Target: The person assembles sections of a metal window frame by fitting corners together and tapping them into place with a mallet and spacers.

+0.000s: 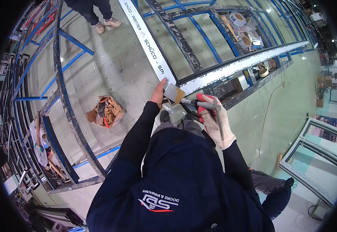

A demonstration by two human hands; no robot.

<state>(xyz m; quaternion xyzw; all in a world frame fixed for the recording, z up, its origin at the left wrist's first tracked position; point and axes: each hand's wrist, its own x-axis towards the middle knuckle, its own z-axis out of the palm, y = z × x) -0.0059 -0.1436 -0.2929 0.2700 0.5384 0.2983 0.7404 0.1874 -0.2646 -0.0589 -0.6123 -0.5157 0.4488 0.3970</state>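
A window frame wrapped in printed white film (153, 48) meets a second film-covered profile (230, 69) at the near corner. Bare and seen edge-on, my left hand (159, 93) is closed on that corner, its lower fingers hidden. My right hand (217, 129) wears a white glove with red-coated fingers. It grips a dark-handled tool (190, 101) with a broad silver and tan flat end (174, 93) right at the corner. A grey T-shaped part (214, 107) lies over the glove; I cannot tell whether it belongs to the same tool.
Blue metal racks (66, 112) stand left, and a blue work stand (205, 36) carries the frame. A box of scraps (106, 112) sits on the floor. Tape rolls (245, 41) lie inside the stand. Another person's legs (95, 13) show at top; more frames (317, 154) stand right.
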